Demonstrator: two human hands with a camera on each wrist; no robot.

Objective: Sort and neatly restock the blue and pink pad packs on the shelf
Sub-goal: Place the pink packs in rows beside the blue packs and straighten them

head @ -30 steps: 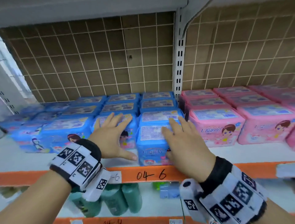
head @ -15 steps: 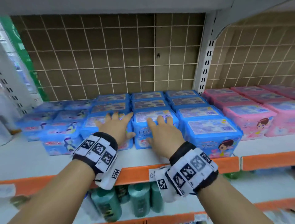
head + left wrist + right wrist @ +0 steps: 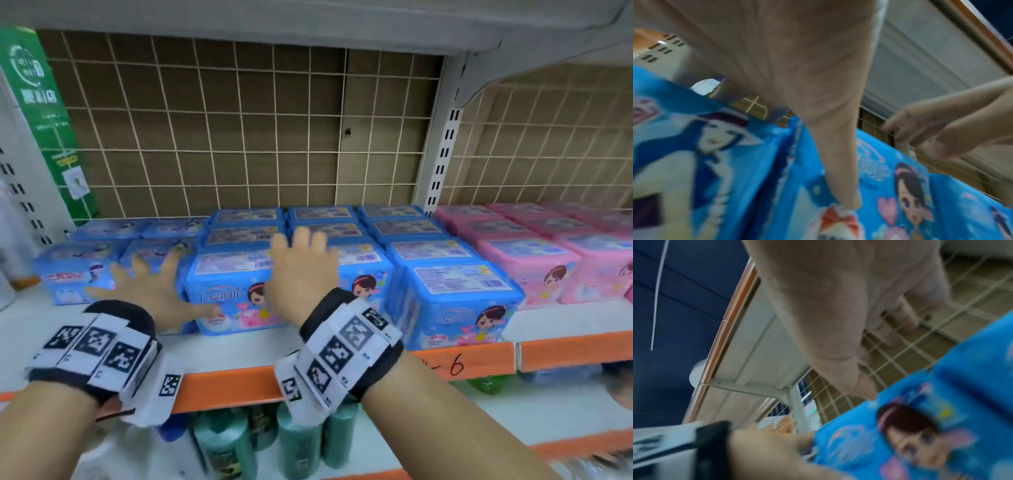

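Now, from your head camera, both your hands are up at the shelf (image 3: pixel 239 349) among the blue pad packs (image 3: pixel 404 226). Your left hand (image 3: pixel 154 291) is spread wide, fingers apart, its thumb against the front of the front blue pack (image 3: pixel 233 291), holding nothing. Your right hand (image 3: pixel 301 270) lies across that pack's right top edge, fingers straight and loosely apart, nothing clamped. Another blue pack (image 3: pixel 459 305) stands just right of it near the orange shelf edge (image 3: pixel 233 385). Pink pad packs (image 3: pixel 527 270) fill the bay past the white upright (image 3: pixel 442 161). Green bottles (image 3: pixel 298 442) stand on the shelf below.

Over to your left wrist: blurry, but the thumb (image 3: pixel 840 178) runs straight down onto the blue wrapper.

Right wrist now: very smeared, your fingers (image 3: pixel 906 318) hang relaxed above the blue pack.
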